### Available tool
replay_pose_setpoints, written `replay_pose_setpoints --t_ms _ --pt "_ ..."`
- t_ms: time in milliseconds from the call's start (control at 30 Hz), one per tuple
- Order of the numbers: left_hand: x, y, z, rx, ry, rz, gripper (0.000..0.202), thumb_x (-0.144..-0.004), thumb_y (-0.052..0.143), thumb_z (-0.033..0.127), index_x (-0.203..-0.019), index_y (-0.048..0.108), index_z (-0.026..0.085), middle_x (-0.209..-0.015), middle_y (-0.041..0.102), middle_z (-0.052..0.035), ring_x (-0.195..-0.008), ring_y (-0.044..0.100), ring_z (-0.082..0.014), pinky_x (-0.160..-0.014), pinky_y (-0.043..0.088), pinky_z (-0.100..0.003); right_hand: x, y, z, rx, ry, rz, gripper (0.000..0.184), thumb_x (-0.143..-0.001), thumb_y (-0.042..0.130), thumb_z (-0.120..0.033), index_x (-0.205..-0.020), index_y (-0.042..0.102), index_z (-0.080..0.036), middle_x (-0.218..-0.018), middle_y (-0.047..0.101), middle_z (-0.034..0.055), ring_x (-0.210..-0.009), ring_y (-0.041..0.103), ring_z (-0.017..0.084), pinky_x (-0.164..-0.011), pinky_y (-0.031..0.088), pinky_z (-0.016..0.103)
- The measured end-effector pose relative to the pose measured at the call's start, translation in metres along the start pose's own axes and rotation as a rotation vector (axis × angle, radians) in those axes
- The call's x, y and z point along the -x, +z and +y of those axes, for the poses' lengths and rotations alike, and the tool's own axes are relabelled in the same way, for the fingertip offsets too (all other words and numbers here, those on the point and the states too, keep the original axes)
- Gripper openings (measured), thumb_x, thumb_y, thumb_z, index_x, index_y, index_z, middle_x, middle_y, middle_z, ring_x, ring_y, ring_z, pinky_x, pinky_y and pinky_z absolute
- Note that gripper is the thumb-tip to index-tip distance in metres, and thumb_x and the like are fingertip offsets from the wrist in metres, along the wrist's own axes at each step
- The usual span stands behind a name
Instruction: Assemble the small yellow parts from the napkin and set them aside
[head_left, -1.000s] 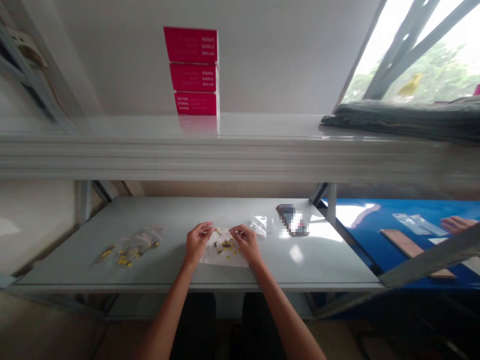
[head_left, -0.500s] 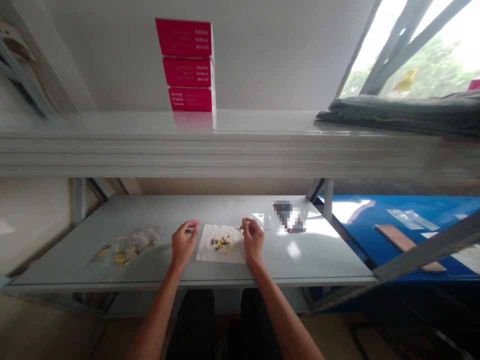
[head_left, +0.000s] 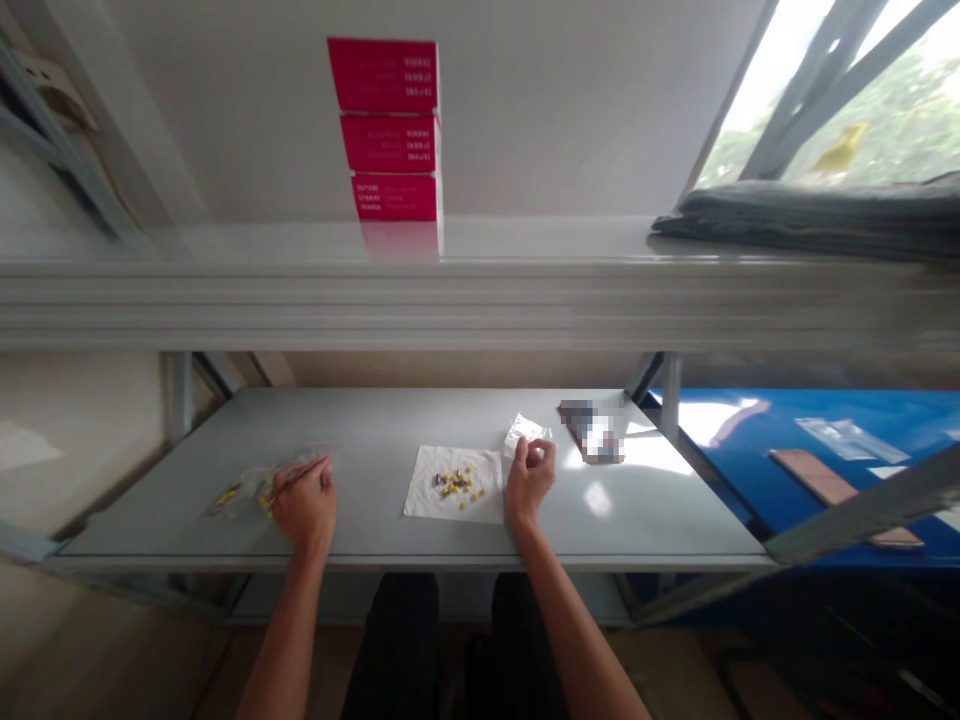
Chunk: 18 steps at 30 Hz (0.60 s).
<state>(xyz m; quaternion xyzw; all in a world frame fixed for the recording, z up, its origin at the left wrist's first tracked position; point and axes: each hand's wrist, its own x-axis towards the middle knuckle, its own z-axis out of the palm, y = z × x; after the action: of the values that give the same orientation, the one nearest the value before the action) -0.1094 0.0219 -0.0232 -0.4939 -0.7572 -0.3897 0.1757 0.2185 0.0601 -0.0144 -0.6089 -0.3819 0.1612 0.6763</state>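
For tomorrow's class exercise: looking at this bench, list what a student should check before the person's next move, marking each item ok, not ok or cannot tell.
1. Small yellow parts lie within the white paper square, none past its edges: ok.
2. Left hand touches the clear plastic bag: ok.
3. Mouth of the bag is open: cannot tell, too small to see.
4. Right hand is off the paper square: ok.
5. Right hand's pinched fingers are free of any item: cannot tell.
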Motion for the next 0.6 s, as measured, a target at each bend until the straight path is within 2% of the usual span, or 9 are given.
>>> replay_pose_setpoints --t_ms 100,200,300,367,400,467,600 --pt "0.001 -0.001 0.010 0.096 0.037 0.125 0.022 -0.088 0.059 0.026 -0.094 0.079 0.019 -0.101 0.070 -0.0132 -0.101 0.058 -0.0293 -0.095 0.043 -0.047 0.003 0.001 -0.003 0.032 -0.151 -0.115 0.026 -0.093 0.053 -0.043 -0.081 0.048 -0.021 -0.054 0.039 -0.0092 -0.047 0.036 0.011 -0.050 0.028 0.023" --pt "0.007 -0.003 0.030 0.243 0.010 0.185 0.025 -0.091 0.059 0.031 -0.100 0.079 0.018 -0.093 0.065 -0.0103 -0.084 0.059 -0.0223 -0.084 0.048 -0.040 0.015 0.006 -0.013 0.065 -0.349 -0.291 0.026 -0.094 0.051 -0.038 -0.074 0.049 -0.021 -0.056 0.043 -0.0067 -0.049 0.038 0.011 -0.053 0.030 0.023" --pt "0.019 -0.003 0.049 0.445 0.147 0.061 0.026 -0.095 0.057 0.032 -0.108 0.077 0.022 -0.090 0.061 -0.0056 -0.069 0.058 -0.0137 -0.069 0.049 -0.028 0.040 0.019 -0.031 0.096 -0.433 -0.567 0.035 -0.097 0.047 -0.037 -0.066 0.053 -0.020 -0.052 0.046 -0.0040 -0.048 0.041 0.011 -0.053 0.030 0.023" --pt "0.026 -0.001 0.055 0.540 0.284 -0.076 0.027 -0.097 0.053 0.030 -0.114 0.075 0.025 -0.097 0.061 -0.0053 -0.064 0.059 -0.0099 -0.066 0.051 -0.025 0.060 0.032 -0.042 0.134 -0.394 -0.699 0.049 -0.098 0.047 -0.041 -0.054 0.050 -0.020 -0.049 0.049 -0.0011 -0.047 0.044 0.011 -0.053 0.031 0.024" --pt "0.029 0.000 0.056 0.570 0.341 -0.132 0.028 -0.098 0.052 0.029 -0.117 0.073 0.026 -0.102 0.061 -0.0056 -0.064 0.061 -0.0092 -0.066 0.053 -0.025 0.068 0.039 -0.046 0.127 -0.351 -0.754 0.050 -0.097 0.048 -0.042 -0.054 0.053 -0.019 -0.049 0.053 0.0001 -0.048 0.048 0.012 -0.053 0.032 0.024" --pt "0.033 0.001 0.056 0.605 0.421 -0.213 0.030 -0.099 0.050 0.029 -0.121 0.071 0.029 -0.112 0.061 -0.0067 -0.069 0.066 -0.0107 -0.070 0.057 -0.027 0.080 0.051 -0.050 0.077 -0.256 -0.822 0.042 -0.095 0.052 -0.040 -0.061 0.062 -0.018 -0.056 0.063 0.0022 -0.050 0.054 0.013 -0.054 0.036 0.023" --pt "0.032 0.002 0.056 0.633 0.492 -0.313 0.031 -0.099 0.050 0.030 -0.124 0.069 0.031 -0.120 0.063 -0.0075 -0.098 0.071 -0.0200 -0.082 0.060 -0.033 0.080 0.063 -0.045 -0.037 -0.019 -0.871 0.026 -0.089 0.056 -0.035 -0.080 0.072 -0.016 -0.065 0.070 0.0042 -0.049 0.058 0.014 -0.050 0.040 0.022"
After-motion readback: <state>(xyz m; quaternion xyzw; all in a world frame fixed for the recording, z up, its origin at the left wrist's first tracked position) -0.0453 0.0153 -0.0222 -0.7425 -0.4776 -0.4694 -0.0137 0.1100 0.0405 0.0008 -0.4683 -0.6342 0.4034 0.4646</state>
